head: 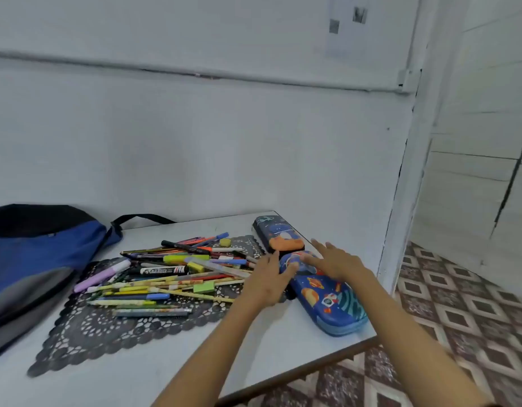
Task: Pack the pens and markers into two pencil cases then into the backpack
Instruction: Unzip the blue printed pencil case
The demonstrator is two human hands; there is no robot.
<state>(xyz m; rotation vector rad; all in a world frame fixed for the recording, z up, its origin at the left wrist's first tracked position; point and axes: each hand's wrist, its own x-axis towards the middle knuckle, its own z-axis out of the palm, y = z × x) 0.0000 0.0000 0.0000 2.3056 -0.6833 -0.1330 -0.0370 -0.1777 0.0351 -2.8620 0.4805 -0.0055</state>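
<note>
Left grip (pixel 270 277) has its fingers straight and a little apart, and its thumb lies on the far end of the nearer pencil case (pixel 330 301). Right grip (pixel 336 262) is spread wide over the same end, pinching nothing; whether its palm presses the lid or only hovers cannot be told. Just beyond the fingertips of both grips lies the second pencil case (pixel 279 235), and both cases look closed. Directly to the left of the left grip the pens and markers (pixel 171 271) lie in a loose heap on a dark lace mat (pixel 107 327). Well further to the left, the backpack (pixel 33 259) rests on the white surface (pixel 298 342). The task seems to be at its very beginning: no pen appears packed. Opening the cases, filling them, closing them and putting them into the backpack all remain to do.
</note>
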